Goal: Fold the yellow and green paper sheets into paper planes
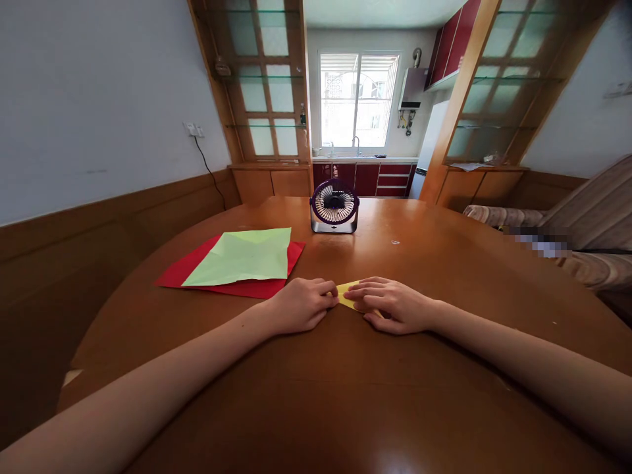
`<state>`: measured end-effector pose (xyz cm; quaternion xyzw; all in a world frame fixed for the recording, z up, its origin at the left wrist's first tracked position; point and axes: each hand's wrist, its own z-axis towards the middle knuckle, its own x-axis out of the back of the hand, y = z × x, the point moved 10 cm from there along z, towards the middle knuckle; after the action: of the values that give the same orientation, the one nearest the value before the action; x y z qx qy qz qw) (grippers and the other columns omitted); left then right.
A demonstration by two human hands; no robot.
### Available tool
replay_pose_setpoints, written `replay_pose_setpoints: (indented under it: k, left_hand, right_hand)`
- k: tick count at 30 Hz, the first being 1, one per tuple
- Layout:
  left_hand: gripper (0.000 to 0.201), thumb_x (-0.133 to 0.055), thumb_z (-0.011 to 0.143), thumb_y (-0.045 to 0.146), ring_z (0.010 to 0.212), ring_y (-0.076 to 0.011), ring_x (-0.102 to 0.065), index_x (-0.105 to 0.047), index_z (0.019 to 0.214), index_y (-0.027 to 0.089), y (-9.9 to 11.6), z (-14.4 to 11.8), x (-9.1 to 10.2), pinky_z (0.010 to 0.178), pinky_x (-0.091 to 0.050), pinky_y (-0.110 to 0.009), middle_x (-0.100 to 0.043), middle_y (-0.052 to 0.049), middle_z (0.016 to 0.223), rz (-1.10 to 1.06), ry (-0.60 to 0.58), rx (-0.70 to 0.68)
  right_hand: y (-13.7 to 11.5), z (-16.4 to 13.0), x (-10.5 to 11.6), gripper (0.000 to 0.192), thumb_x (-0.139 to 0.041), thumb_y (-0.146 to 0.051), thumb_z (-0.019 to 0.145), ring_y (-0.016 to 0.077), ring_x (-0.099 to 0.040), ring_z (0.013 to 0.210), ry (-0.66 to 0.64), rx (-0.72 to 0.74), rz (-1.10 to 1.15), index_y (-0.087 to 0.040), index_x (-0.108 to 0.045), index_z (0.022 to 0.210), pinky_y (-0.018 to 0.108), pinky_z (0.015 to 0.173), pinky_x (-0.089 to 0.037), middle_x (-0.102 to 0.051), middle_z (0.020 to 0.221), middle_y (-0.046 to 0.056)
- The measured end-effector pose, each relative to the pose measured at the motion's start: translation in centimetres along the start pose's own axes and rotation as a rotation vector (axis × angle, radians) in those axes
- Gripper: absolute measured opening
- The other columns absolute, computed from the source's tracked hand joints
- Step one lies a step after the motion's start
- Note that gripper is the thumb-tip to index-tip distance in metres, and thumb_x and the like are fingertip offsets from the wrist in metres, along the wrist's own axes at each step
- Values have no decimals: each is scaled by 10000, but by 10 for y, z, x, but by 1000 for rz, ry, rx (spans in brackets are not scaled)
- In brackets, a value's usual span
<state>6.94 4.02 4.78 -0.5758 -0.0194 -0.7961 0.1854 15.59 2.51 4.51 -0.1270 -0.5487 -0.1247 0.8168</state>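
Found small folded yellow paper (349,304) on bare stretch of brown wooden table (316,401), between both hands and partly covered by them. Rested left hand (303,306) at left end of yellow paper, fingers curled inward and tips touching its narrow end; could not tell, from this angle, whether pinched around it or only pressed down. Laid right hand (396,306) palm-down across right part of same piece, fingers extended and loosely spread, thumb parted from them on near side. Noted narrow gap between fingertips of the two hands, with yellow visible in it. Could not make out full outline or number of layers under right fingers. Recorded, beyond left hand and off to left, creased light-green paper sheet (241,257) lying askew on top of red paper sheet (172,271), with red showing along left, near and right sides. Saw small purple-rimmed desk fan (334,203) upright on silver stand near far edge of table, facing hands. Logged in background: sliding window (340,99) above kitchen counter, wall-mounted water heater (412,87) to right of it, and striped sofa (592,217) at far right.
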Motion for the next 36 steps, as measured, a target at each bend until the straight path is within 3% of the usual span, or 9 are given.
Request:
replay_pose_setpoints:
  k: [5, 8, 15, 20, 25, 29, 36]
  left_hand:
    - [268, -453, 860, 132, 842, -181, -645, -669, 1016, 162, -1, 0, -3, 707, -515, -279, -667, -69, 972, 7, -29, 19]
    - [278, -463, 856, 138, 800, -182, -644, -669, 1041, 161, -1, 1, -4, 668, -510, -279, -669, -63, 923, 17, -42, 32]
    - [258, -465, 837, 123, 958, -199, -631, -644, 1018, 164, 1, 0, -3, 794, -513, -309, -643, -57, 1211, -9, -50, 26]
    - [185, -471, 842, 153, 858, -208, -610, -613, 960, 159, 1, 2, -10, 711, -503, -321, -690, -64, 1028, 39, -122, 37]
    - [188, -457, 858, 175, 878, -225, -589, -585, 994, 155, 5, 4, -12, 743, -489, -340, -668, -80, 1003, 60, -161, 36]
    - [191, -461, 855, 170, 818, -217, -573, -561, 1017, 157, 4, 4, -10, 711, -472, -330, -648, -67, 929, 45, -172, 75]
    - [165, -447, 868, 174, 765, -204, -555, -546, 998, 162, 4, 6, -9, 675, -450, -313, -616, -49, 859, 51, -153, 103]
  right_hand:
    - [3, 2, 4, 217, -521, -223, 884, 228, -585, 1077, -4, -52, -4, -179, -620, 1073, 517, 1107, -313, -664, 1189, 97]
    - [10, 2, 5, 307, -553, -219, 863, 222, -576, 1011, -9, -104, 49, -183, -609, 1163, 509, 1087, -322, -695, 1070, 79]
    - [9, -3, 7, 425, -549, -233, 879, 219, -578, 1028, 58, -63, 67, -196, -543, 1303, 519, 1100, -304, -707, 1007, 68]
    - [4, -3, 8, 291, -521, -256, 887, 226, -582, 1097, 81, -46, -32, -197, -617, 1155, 527, 1134, -273, -700, 1072, 84]
    - [6, -2, 7, 395, -535, -282, 872, 238, -599, 1046, 59, -75, -80, -194, -564, 1255, 569, 1149, -207, -693, 953, 65]
    - [12, -1, 9, 361, -563, -318, 863, 236, -604, 902, 65, -125, -111, -175, -612, 1192, 573, 1104, -272, -647, 874, 74]
    - [6, -6, 16, 293, -532, -255, 875, 203, -615, 860, 173, -67, -105, -204, -616, 1152, 535, 1093, -300, -671, 873, 53]
